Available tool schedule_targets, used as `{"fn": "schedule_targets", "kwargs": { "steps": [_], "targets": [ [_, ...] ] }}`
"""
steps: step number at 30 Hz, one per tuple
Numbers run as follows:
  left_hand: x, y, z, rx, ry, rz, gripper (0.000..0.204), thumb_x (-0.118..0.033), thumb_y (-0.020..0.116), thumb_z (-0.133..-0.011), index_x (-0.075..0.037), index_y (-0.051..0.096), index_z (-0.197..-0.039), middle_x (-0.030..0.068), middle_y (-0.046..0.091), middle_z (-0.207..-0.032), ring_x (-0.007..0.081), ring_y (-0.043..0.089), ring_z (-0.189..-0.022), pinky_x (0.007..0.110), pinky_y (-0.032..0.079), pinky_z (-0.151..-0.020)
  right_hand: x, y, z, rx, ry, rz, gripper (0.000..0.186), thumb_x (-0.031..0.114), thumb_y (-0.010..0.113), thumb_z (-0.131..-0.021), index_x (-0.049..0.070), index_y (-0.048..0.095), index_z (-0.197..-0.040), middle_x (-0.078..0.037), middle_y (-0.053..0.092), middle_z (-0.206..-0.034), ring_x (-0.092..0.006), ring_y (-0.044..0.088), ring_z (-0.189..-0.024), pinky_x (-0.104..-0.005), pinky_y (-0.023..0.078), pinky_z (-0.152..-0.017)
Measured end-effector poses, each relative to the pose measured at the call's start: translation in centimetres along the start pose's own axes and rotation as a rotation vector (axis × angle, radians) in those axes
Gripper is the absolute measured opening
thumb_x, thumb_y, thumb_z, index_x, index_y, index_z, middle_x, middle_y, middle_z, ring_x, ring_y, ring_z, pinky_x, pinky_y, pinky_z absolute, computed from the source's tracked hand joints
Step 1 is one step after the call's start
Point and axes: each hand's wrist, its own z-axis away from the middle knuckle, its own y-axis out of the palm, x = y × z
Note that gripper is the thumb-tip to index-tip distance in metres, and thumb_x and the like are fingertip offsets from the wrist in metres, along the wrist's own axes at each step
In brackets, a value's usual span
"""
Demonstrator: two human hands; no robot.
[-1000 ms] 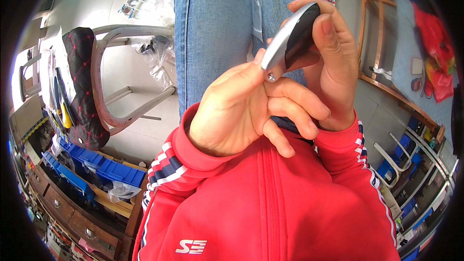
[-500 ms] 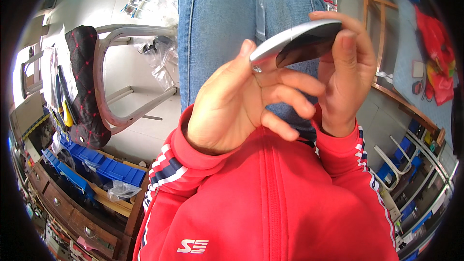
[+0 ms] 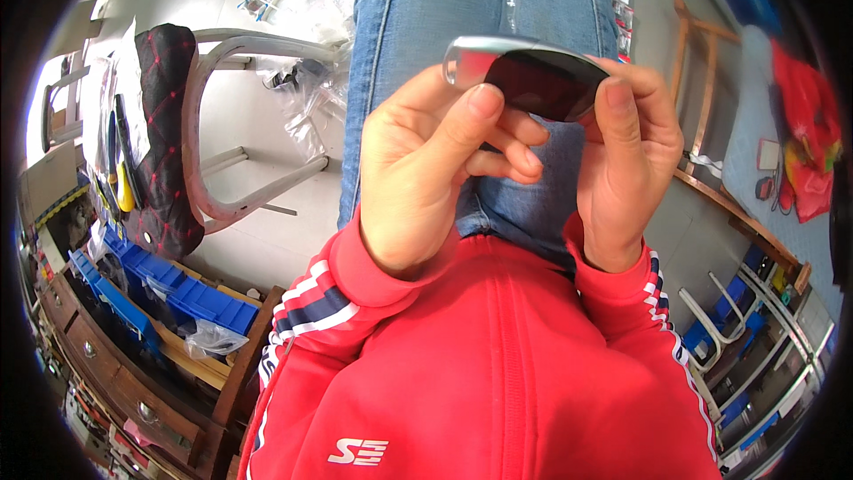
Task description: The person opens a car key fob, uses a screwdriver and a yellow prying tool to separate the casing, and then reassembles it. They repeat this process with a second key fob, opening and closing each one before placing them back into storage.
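Observation:
A curved oval object (image 3: 542, 80), silver at one end and rim with a glossy dark panel facing me, lies nearly level above my lap. My left hand (image 3: 418, 169) grips its left end, thumb below the panel's left edge, other fingers curled behind and beneath. My right hand (image 3: 635, 160) holds the right end between thumb and fingers. Behind both hands are my jeans (image 3: 418, 0), with a strip of clear plastic between the thighs.
To the left stand a stool with a quilted black seat (image 3: 164, 142) holding tools (image 3: 124, 182), blue bins (image 3: 187, 298) and a wooden drawer cabinet (image 3: 115, 373). To the right are a wooden frame (image 3: 706, 89) and a pale-blue-covered surface with red fabric (image 3: 795, 124).
The object has swung from steeply slanted to nearly level, its dark panel turned toward me. My left thumb has moved onto its lower front, and those fingers have curled in.

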Motion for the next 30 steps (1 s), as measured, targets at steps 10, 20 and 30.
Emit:
{"fn": "schedule_targets", "kwargs": {
  "steps": [10, 20, 30],
  "targets": [
    [-0.4, -0.9, -0.4, -0.094, 0.253, -0.145, 0.027, -0.009, 0.06, -0.081, 0.006, 0.055, -0.104, 0.0074, 0.06, -0.072, 0.011, 0.054, -0.059, 0.021, 0.043, -0.052, -0.1, 0.9, 0.8, 0.036, 0.25, -0.116, 0.02, 0.017, 0.057, -0.085, -0.002, 0.055, -0.081, -0.007, 0.058, -0.07, -0.0143, 0.058, -0.058, -0.0233, 0.047, -0.056],
    [-0.4, -1.5, -1.3, 0.093, 0.446, -0.229, 0.045, -0.016, 0.053, -0.086, 0.004, 0.039, -0.123, 0.0154, 0.054, -0.108, 0.0204, 0.055, -0.093, 0.03, 0.045, -0.078, 0.2, 1.5, 1.0, 0.158, 0.36, -0.264, 0.025, 0.022, 0.051, -0.088, -0.003, 0.053, -0.081, -0.018, 0.062, -0.072, -0.0183, 0.059, -0.054, -0.0262, 0.048, -0.053],
    [-0.5, -0.9, -1.8, 0.271, 0.209, -0.003, 0.058, -0.033, 0.041, -0.09, -0.009, 0.014, -0.135, 0.0206, 0.043, -0.121, 0.0275, 0.054, -0.099, 0.033, 0.049, -0.08, 1.1, 2.3, 1.1, 0.157, 0.421, -0.162, 0.038, 0.03, 0.034, -0.094, -0.003, 0.052, -0.086, -0.017, 0.059, -0.065, -0.018, 0.055, -0.047, -0.0281, 0.048, -0.049]
  ]
}}
